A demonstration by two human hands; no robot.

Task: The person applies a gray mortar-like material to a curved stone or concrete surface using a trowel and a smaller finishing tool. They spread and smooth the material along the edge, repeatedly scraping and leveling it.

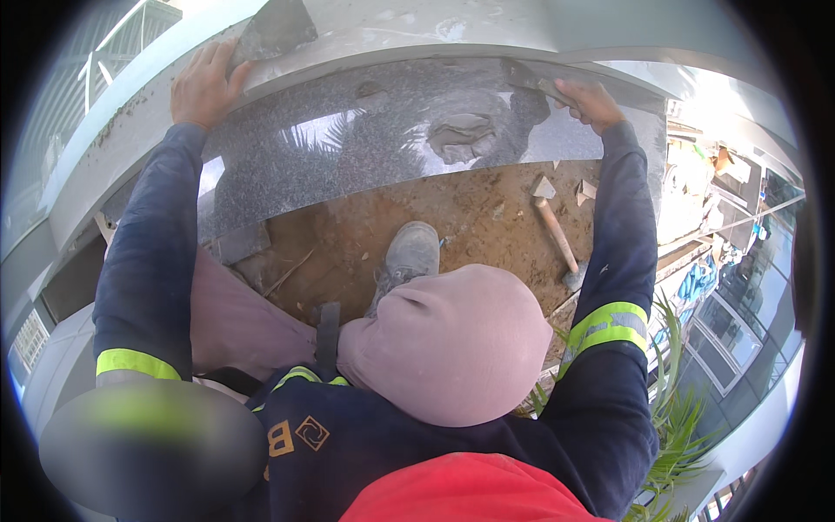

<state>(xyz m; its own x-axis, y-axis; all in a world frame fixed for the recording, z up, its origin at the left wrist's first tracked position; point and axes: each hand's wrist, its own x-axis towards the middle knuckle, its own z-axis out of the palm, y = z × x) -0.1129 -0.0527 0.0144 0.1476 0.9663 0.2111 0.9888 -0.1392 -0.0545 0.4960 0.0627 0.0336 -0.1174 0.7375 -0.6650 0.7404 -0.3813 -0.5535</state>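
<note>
My left hand (202,89) lies spread on the pale ledge (391,39), its thumb against a dark flat stone piece (280,28). Closed fingers of my right hand (593,104) grip a flat grey trowel-like tool (528,78), held against the top edge of a polished grey granite slab (287,178); its exact kind is hard to make out. A lump of wet grey mortar (461,135) sits on the slab between my hands. Around it and near the tool, the surface shows dark smears.
Brown soil (348,252) lies below the slab, with my shoe (413,248) on it. A wooden-handled hammer (557,233) and stone chips rest there at right. Green palm leaves (678,418) stand at lower right. A blurred rounded shape (152,444) covers the lower left.
</note>
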